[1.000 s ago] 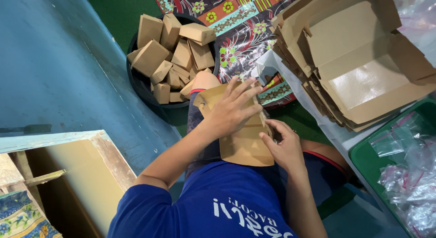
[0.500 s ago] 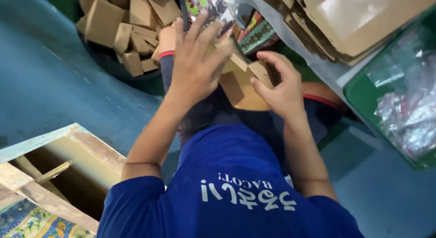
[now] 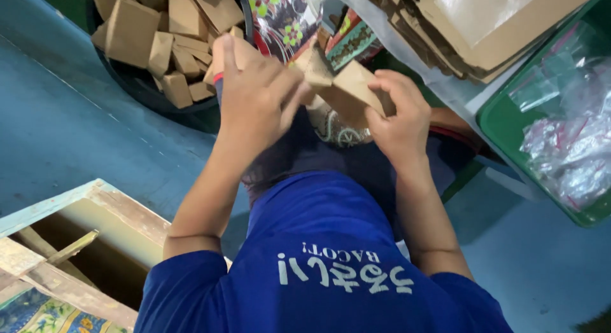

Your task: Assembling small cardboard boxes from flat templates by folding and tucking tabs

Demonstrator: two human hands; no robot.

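Note:
Both of my hands work a small brown cardboard box (image 3: 344, 85) held over my lap. My left hand (image 3: 254, 94) presses against the box's left side with fingers spread over a flap. On the right, my right hand (image 3: 398, 117) grips the box's other end, fingers curled around its edge. The box is partly folded, with one pointed flap sticking up between the hands. My blue shirt fills the lower middle of the view.
A black tub (image 3: 143, 85) holding several folded brown boxes sits at the upper left. Flat cardboard blanks (image 3: 484, 27) are stacked at the upper right. A green bin (image 3: 503, 117) with clear plastic bags stands at the right. A wooden frame (image 3: 95, 206) lies at the lower left.
The flat cardboard piece that lay on my lap has been lifted and folded up into a box shape. Both hands moved up and closer together around it.

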